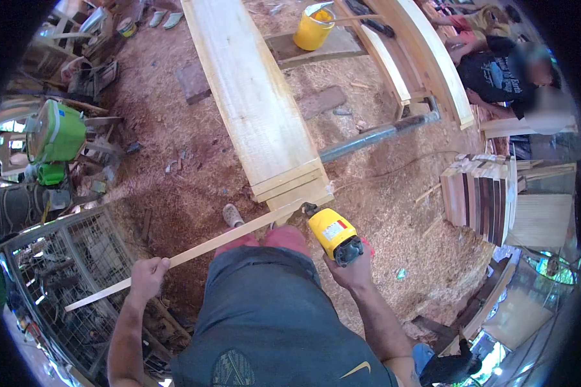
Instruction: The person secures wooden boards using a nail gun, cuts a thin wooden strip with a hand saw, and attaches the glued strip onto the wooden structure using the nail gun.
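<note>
A long thin wooden strip (206,247) runs from the lower left up to the near end of a wide plank (252,97). My left hand (150,277) is closed around the strip near its lower part. In my right hand (355,271) is a yellow power tool (332,231); its dark front end is at the strip's upper right end, and whether they touch is unclear. Short wooden pieces (289,184) lie crosswise on the plank's near end.
A yellow bucket (311,29) stands on a board beyond the plank. A metal pipe (381,137) lies right of it. Stacked wood pieces (478,197) and a person (503,77) are at right. A wire-mesh frame (64,277) and green container (57,132) are at left.
</note>
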Tool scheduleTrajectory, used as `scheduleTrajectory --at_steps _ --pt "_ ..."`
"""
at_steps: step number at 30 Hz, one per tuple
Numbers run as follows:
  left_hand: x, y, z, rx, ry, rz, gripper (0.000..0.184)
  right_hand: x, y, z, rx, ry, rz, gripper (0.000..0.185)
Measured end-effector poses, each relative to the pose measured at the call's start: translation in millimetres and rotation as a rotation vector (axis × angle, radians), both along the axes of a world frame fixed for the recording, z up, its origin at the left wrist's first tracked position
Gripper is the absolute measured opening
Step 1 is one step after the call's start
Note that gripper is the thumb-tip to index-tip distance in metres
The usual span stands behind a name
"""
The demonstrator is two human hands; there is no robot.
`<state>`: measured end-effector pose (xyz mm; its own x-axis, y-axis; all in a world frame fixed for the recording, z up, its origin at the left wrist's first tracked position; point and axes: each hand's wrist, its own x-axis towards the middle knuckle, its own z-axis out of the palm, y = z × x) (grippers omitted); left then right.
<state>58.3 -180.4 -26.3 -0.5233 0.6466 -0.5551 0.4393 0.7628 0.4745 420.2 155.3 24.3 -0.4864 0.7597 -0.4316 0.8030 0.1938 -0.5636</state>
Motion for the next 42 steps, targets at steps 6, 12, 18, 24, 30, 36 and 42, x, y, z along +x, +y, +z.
scheduleTrajectory --at_steps 6,12,18,24,30,36,42 --pt "3 3 3 0.036 -0.013 0.022 0.052 -5 1 -1 -0.077 0.061 -0.037 0.030" --pt "1 -1 -1 0.014 0.010 0.009 0.051 -8 4 0 0.032 0.115 0.057 0.027" --pt "2 3 5 -0.007 -0.015 0.029 0.051 2 12 1 -0.093 0.108 -0.150 0.046" --pt "3 8 9 -0.010 -0.012 0.027 0.052 -2 22 2 0.045 0.129 -0.086 0.031" --pt "2 4 7 -0.013 0.003 0.019 0.053 -10 25 11 0.094 0.132 -0.048 0.025" --pt "3 7 10 0.006 -0.030 0.057 0.053 1 23 1 0.011 0.171 -0.125 0.027" --pt "-1 -3 -1 0.005 -0.026 0.019 0.050 24 13 -5 -0.124 0.240 -0.351 0.050"
